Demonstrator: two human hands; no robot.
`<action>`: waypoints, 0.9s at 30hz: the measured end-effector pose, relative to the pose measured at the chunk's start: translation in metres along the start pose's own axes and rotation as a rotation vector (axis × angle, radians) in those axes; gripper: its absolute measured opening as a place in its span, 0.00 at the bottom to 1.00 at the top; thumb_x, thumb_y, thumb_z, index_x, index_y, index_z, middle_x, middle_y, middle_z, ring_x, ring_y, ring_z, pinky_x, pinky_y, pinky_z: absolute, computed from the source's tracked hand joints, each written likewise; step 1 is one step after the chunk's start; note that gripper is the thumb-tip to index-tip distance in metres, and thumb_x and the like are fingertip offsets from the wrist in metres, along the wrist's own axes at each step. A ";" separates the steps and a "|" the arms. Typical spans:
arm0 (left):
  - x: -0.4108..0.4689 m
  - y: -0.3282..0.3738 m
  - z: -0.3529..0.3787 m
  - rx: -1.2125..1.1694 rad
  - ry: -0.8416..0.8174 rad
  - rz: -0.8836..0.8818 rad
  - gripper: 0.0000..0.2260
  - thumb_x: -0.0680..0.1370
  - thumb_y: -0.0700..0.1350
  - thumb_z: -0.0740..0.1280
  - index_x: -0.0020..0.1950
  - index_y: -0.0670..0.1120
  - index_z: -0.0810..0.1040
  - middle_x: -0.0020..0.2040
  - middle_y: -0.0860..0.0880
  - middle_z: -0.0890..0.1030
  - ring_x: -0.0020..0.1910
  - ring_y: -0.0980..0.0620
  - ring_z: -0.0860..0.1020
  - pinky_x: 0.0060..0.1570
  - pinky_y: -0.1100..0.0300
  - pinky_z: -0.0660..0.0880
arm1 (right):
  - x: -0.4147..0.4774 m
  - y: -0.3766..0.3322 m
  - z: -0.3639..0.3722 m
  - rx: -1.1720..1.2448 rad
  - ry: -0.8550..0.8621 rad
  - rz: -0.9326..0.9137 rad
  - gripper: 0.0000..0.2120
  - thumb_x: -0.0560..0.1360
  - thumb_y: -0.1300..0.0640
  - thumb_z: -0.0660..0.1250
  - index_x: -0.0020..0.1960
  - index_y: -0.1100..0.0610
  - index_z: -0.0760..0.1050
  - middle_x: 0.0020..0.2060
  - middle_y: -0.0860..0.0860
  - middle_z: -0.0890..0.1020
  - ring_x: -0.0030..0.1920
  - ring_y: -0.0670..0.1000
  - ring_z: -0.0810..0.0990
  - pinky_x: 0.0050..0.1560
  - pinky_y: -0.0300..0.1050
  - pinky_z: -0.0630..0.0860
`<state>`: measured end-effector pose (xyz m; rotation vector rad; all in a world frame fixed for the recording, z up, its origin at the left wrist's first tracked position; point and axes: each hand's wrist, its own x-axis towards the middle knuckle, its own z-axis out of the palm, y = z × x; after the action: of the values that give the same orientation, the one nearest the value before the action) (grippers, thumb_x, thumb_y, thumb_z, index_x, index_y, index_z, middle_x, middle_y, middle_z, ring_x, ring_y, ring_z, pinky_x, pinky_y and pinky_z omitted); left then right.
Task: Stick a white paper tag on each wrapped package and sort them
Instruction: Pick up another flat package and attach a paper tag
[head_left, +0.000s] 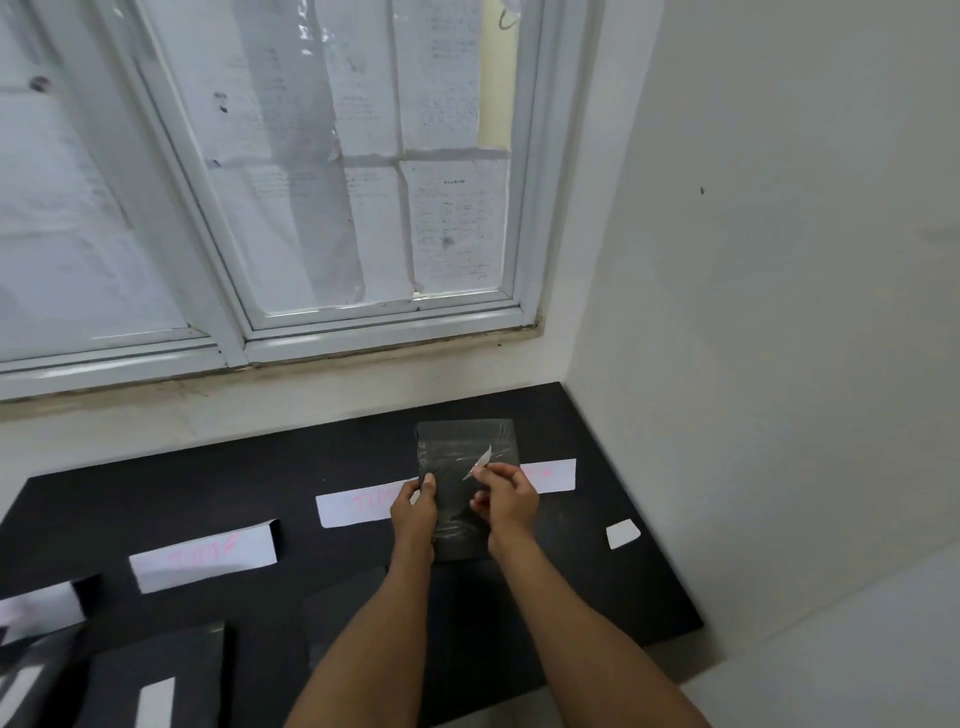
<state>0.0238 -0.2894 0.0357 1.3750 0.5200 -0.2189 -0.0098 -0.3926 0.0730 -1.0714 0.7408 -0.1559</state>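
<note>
Our left hand (414, 506) grips the untagged package (466, 483), our right hand (505, 501) pinches its tag (481, 460), while one tagged package (161, 680) lies below-left.

Package (464, 467) being held above tabletop (623, 597) middle, left hand (413, 506) on its left edge, right hand (506, 501) on its front holding tag (482, 460). Paper strips lying in a row behind it; small paper slip (622, 533) lying near right edge; more packages (161, 675) sitting at near-left corner.
</note>
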 end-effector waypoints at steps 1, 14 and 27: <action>-0.002 0.001 -0.003 0.007 0.002 0.008 0.11 0.81 0.47 0.63 0.58 0.41 0.76 0.49 0.42 0.79 0.43 0.49 0.78 0.38 0.58 0.77 | -0.004 0.001 0.002 0.023 -0.018 0.006 0.06 0.70 0.64 0.73 0.46 0.59 0.78 0.36 0.54 0.81 0.29 0.47 0.76 0.31 0.42 0.77; -0.033 0.028 -0.071 -0.054 0.005 0.064 0.08 0.80 0.46 0.64 0.53 0.43 0.78 0.49 0.44 0.80 0.43 0.50 0.78 0.37 0.61 0.75 | -0.062 0.026 0.040 -0.036 0.123 0.032 0.10 0.69 0.66 0.74 0.46 0.61 0.75 0.35 0.56 0.81 0.29 0.50 0.78 0.29 0.42 0.78; -0.053 0.038 -0.099 -0.071 -0.054 0.095 0.06 0.80 0.46 0.64 0.46 0.47 0.77 0.44 0.46 0.79 0.41 0.51 0.78 0.40 0.58 0.78 | -0.089 0.033 0.060 -0.515 0.285 -0.200 0.10 0.68 0.55 0.76 0.40 0.53 0.74 0.35 0.51 0.82 0.32 0.50 0.83 0.36 0.50 0.83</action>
<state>-0.0279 -0.1938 0.0839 1.3174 0.4130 -0.1584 -0.0472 -0.2913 0.1028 -1.6386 0.9573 -0.3036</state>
